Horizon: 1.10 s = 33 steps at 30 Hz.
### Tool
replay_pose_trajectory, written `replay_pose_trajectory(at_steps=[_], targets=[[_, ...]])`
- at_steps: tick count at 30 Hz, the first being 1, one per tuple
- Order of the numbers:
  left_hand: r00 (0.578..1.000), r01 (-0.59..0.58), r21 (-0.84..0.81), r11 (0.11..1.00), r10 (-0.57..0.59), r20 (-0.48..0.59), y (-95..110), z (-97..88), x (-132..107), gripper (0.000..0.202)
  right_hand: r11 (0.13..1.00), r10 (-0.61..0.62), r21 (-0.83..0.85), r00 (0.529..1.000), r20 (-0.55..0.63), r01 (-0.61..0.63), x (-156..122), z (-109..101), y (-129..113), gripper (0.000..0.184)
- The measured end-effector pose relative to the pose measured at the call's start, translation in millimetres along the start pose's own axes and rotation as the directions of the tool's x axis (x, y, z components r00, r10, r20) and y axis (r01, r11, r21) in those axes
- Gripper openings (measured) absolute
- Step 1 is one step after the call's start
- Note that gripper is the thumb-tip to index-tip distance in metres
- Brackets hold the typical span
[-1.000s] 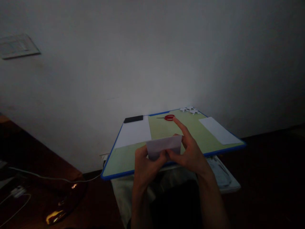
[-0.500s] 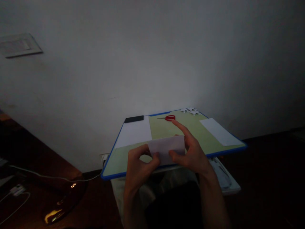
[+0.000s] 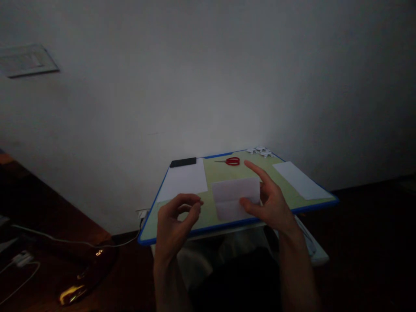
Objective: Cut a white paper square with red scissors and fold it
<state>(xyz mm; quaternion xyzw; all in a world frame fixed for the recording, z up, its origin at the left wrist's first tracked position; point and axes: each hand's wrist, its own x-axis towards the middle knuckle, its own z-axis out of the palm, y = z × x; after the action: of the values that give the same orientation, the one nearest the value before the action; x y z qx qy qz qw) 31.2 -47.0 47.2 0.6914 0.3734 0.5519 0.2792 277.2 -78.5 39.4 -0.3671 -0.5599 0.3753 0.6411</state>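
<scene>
My right hand (image 3: pixel 271 206) pinches a small white piece of paper (image 3: pixel 232 193) at its right side. The thumb lies on the near face, the index finger points up and away, and the other fingers are partly hidden behind the sheet. A crease runs across the paper. To the left of it, my left hand (image 3: pixel 178 219) is apart from the sheet, thumb and fingertips brought together in a pinch with nothing visible between them. Beyond the paper, scissors (image 3: pixel 232 161) with red handles lie on the blue-edged, pale green tabletop (image 3: pixel 182 227).
Another white sheet (image 3: pixel 182 182) lies at the left with a dark flat object (image 3: pixel 183 162) on its far edge. White star-like cut-outs (image 3: pixel 260 151) are piled at the back right, near a white paper strip (image 3: pixel 302 180). A wall (image 3: pixel 208 86) stands behind the table.
My left hand has let go of the paper and moved left. My right hand still holds the sheet, which has shifted slightly right and opened out, showing its crease.
</scene>
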Motion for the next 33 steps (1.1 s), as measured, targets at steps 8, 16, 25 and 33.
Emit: replay_pose_trajectory(at_steps=[8, 16, 25, 33], targets=[[0.986, 0.059, -0.070, 0.996, -0.047, 0.158, 12.2, 38.8, -2.3, 0.018, 0.999, 0.029, 0.026, 0.998, 0.054, -0.030, -4.6, 11.1, -1.0, 0.108], [0.990, -0.081, 0.060, 0.995, 0.073, 0.124, 22.8, 40.9, -1.8, 0.018, 0.999, -0.033, -0.036, 0.997, 0.066, 0.035, -4.2, 11.5, 5.8, 0.103], [0.986, -0.116, 0.125, 0.985, 0.099, 0.137, 24.8, 25.9, -2.6, 0.016, 0.992, -0.045, -0.112, 0.998, 0.054, 0.051, -8.8, -2.8, 10.4, 0.098], [0.999, -0.010, 0.085, 0.996, 0.006, 0.049, 10.0, 9.2, -6.0, 0.018, 0.969, -0.223, -0.115, 0.975, -0.028, 0.218, -4.7, -26.3, 20.5, 0.076]])
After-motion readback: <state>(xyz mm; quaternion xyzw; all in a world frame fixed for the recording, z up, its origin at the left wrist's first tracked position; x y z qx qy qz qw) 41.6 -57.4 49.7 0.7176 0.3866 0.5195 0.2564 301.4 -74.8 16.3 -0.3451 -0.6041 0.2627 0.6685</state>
